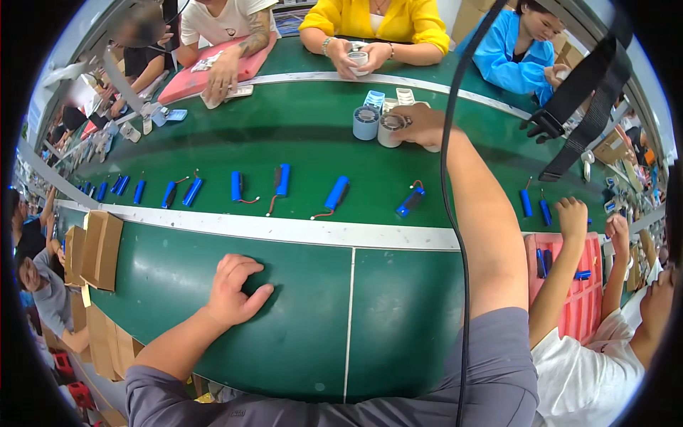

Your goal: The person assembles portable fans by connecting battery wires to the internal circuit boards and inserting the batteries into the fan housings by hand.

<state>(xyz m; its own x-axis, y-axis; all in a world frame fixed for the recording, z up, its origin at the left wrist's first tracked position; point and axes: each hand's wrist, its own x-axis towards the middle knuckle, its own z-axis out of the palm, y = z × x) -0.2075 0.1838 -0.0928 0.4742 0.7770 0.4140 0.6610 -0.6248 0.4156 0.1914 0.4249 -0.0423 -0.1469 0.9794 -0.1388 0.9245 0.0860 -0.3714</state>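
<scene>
My left hand (237,290) rests on the near green tabletop (299,334), thumb spread from the bent fingers, with nothing in it. My right arm stretches across the green belt (284,149). At its end my right hand (421,127) is closed around a white round fan housing (390,132) with a dark grille on top. Right beside it on the left stands a light blue fan housing (366,123) of the same shape. Pale ribbed parts (405,97) show just behind them. My fingertips are partly hidden by the housing.
Several blue battery packs (336,193) with thin wires lie along the belt. Brown cardboard boxes (101,249) stand at left. A black cable (455,213) hangs through the view. Co-workers sit opposite; one at right has hands over a red tray (580,306).
</scene>
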